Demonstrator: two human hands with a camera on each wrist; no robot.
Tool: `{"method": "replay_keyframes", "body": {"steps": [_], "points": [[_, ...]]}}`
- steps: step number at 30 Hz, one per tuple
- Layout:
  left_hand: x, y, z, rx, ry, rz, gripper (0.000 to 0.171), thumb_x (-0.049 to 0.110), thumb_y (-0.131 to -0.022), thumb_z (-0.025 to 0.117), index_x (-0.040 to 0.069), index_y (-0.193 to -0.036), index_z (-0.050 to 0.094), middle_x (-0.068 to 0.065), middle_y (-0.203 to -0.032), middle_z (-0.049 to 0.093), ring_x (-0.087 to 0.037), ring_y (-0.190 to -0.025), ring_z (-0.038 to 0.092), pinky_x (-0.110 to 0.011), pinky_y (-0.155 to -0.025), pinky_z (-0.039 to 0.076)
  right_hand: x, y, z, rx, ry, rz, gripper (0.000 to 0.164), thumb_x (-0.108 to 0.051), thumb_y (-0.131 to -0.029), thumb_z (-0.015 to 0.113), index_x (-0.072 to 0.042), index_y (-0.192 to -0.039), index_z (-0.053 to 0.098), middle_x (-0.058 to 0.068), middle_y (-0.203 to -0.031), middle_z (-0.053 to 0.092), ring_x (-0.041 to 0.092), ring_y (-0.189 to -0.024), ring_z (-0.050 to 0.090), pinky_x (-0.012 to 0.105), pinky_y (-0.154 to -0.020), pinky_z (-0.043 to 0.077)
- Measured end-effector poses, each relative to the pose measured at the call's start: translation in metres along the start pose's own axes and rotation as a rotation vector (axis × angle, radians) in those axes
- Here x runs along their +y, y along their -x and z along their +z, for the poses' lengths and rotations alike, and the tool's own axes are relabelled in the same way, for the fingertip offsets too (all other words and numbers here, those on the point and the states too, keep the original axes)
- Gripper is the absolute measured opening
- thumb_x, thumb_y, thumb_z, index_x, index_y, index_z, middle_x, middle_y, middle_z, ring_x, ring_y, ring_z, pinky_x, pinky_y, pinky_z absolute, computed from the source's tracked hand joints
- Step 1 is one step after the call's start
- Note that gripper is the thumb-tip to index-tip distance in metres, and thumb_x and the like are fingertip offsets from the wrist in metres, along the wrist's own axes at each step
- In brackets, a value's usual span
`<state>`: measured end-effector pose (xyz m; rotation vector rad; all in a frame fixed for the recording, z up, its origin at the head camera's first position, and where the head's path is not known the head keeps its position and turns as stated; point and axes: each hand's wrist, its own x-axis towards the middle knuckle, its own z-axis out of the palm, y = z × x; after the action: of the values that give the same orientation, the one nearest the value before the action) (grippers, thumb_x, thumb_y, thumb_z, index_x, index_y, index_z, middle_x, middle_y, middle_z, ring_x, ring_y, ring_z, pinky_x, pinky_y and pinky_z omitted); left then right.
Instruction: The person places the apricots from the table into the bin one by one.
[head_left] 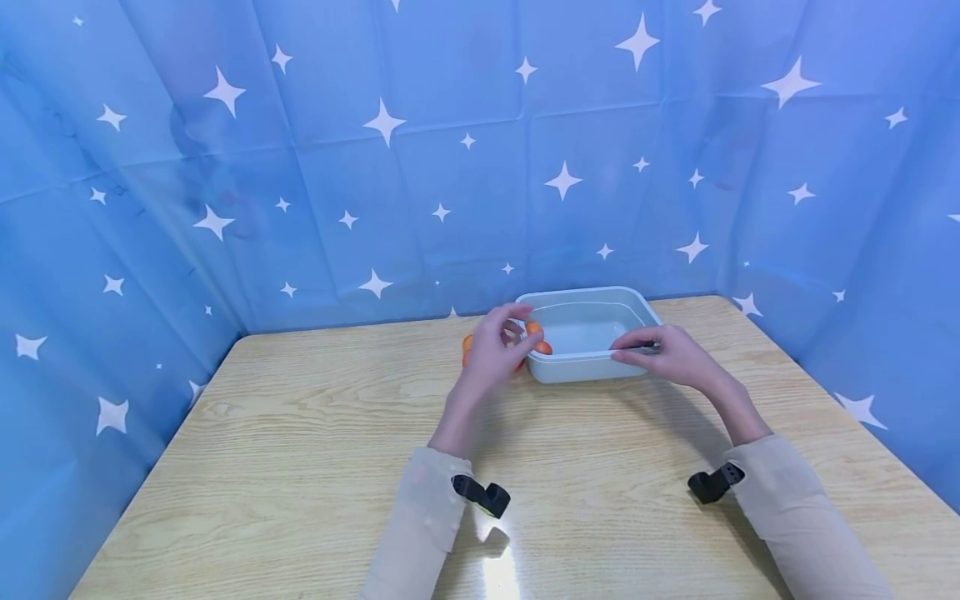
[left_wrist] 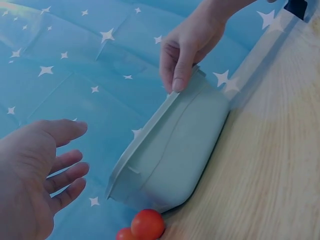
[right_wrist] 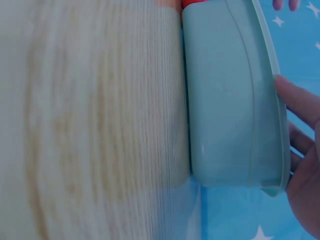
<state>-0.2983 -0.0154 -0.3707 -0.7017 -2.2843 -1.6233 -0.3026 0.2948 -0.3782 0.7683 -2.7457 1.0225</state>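
A pale blue-green plastic basin [head_left: 592, 367] stands upright near the back of the table. My right hand [head_left: 667, 354] pinches its near rim at the right end, thumb outside and fingers inside. At the other end, my left hand [head_left: 495, 346] hovers by the rim, its fingers [left_wrist: 70, 172] loosely bent and apart with nothing between them. Two small orange-red tomatoes [head_left: 543, 347] lie inside the basin at its left end. Outside that end are more round tomatoes [left_wrist: 148, 225], partly hidden behind my left hand in the head view.
The wood-grain table [head_left: 315, 467] reaches toward me. Right behind the basin hangs a blue curtain [head_left: 450, 208] with white stars, which also runs along both sides. Dark wrist cameras [head_left: 483, 495] sit on both sleeves.
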Motion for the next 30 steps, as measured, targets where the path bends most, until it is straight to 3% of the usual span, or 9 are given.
{"method": "replay_keyframes", "body": {"steps": [3,6,11,20,23,30], "points": [[-0.002,0.001,-0.005,0.008,0.01,-0.006,0.04,0.019,-0.094,0.074,0.009,-0.131,0.064,-0.007,-0.12,0.063,-0.027,-0.103,0.061,-0.049,-0.09,0.051,0.0,0.0,0.0,-0.001,0.0,-0.001,0.019,-0.023,-0.096,0.071,-0.012,-0.109,0.078,0.002,-0.104,0.075,0.009,-0.091,0.067,0.025,-0.075,0.053],[-0.005,0.001,-0.01,0.012,0.014,-0.009,0.044,0.021,-0.093,0.076,0.01,-0.133,0.062,-0.01,-0.121,0.063,-0.028,-0.103,0.061,-0.048,-0.091,0.052,0.0,0.0,0.0,0.0,0.002,-0.001,0.019,-0.023,-0.096,0.071,-0.011,-0.109,0.078,0.002,-0.104,0.075,0.008,-0.092,0.066,0.025,-0.075,0.053],[-0.008,0.0,-0.017,0.019,-0.008,-0.026,0.048,0.023,-0.092,0.076,0.007,-0.135,0.06,-0.015,-0.123,0.063,-0.03,-0.102,0.061,-0.043,-0.088,0.054,0.0,-0.001,0.0,0.001,0.002,0.008,0.019,-0.024,-0.096,0.072,-0.012,-0.109,0.078,0.002,-0.103,0.075,0.008,-0.092,0.067,0.025,-0.076,0.053],[-0.012,0.001,-0.027,0.019,-0.038,-0.106,0.042,0.018,-0.093,0.074,0.014,-0.133,0.062,-0.001,-0.123,0.063,-0.025,-0.101,0.062,-0.034,-0.082,0.055,0.001,-0.001,0.0,-0.002,0.0,0.007,0.018,-0.024,-0.097,0.071,-0.013,-0.109,0.078,0.002,-0.104,0.075,0.01,-0.093,0.067,0.025,-0.076,0.053],[-0.016,0.002,-0.03,0.028,-0.055,-0.115,0.043,0.021,-0.092,0.076,0.014,-0.133,0.063,-0.001,-0.122,0.063,-0.025,-0.103,0.061,-0.036,-0.081,0.056,0.001,-0.001,0.0,-0.002,-0.002,0.008,0.018,-0.024,-0.097,0.071,-0.012,-0.109,0.078,0.002,-0.104,0.075,0.011,-0.093,0.066,0.025,-0.076,0.053],[-0.025,0.002,-0.041,0.048,-0.066,-0.114,0.039,0.014,-0.091,0.076,0.007,-0.128,0.065,-0.012,-0.119,0.065,-0.034,-0.109,0.06,-0.048,-0.093,0.052,0.001,-0.001,0.0,0.002,-0.001,0.011,0.018,-0.024,-0.096,0.071,-0.013,-0.109,0.078,0.003,-0.105,0.075,0.011,-0.094,0.066,0.024,-0.076,0.052]]}}
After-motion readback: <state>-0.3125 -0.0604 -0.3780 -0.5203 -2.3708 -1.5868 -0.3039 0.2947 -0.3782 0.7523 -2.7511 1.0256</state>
